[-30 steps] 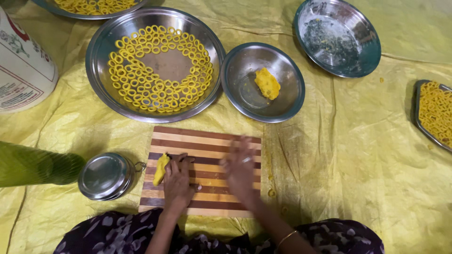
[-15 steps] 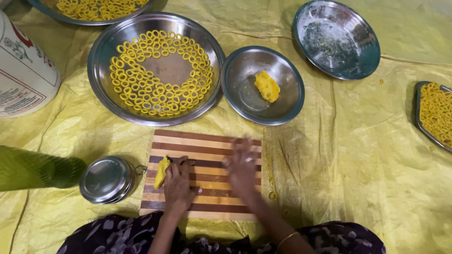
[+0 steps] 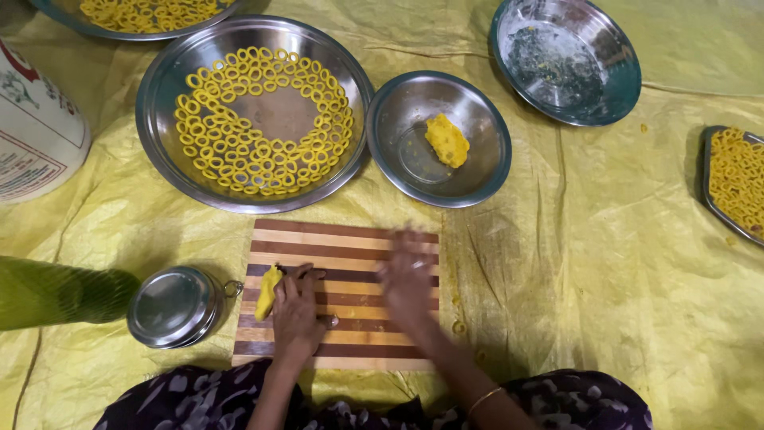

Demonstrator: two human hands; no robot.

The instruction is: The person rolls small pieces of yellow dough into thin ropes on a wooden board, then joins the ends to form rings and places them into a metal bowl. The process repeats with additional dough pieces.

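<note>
A striped wooden cutting board point(image 3: 342, 239) lies on the yellow sheet in front of me. My left hand point(image 3: 296, 312) rests on its left side, fingers closed around a lump of yellow dough point(image 3: 267, 291). My right hand point(image 3: 407, 275) is flat on the board's right half, fingers spread and blurred with motion; whatever lies beneath the palm is hidden. Beyond the board a large steel plate point(image 3: 163, 95) holds several yellow dough rings point(image 3: 255, 127) laid in circles. A smaller steel bowl point(image 3: 402, 103) to its right holds another dough lump point(image 3: 446, 140).
A lidded small steel container point(image 3: 173, 306) sits left of the board, by a green bottle point(image 3: 56, 293). A white tin point(image 3: 36, 135) stands far left. An empty, smeared steel bowl point(image 3: 567, 57) is at back right. Trays of rings show at the right edge point(image 3: 736, 187) and top point(image 3: 143, 12).
My right hand has slid back and forth on the board, staying blurred. My left hand keeps hold of the dough lump in the same place.
</note>
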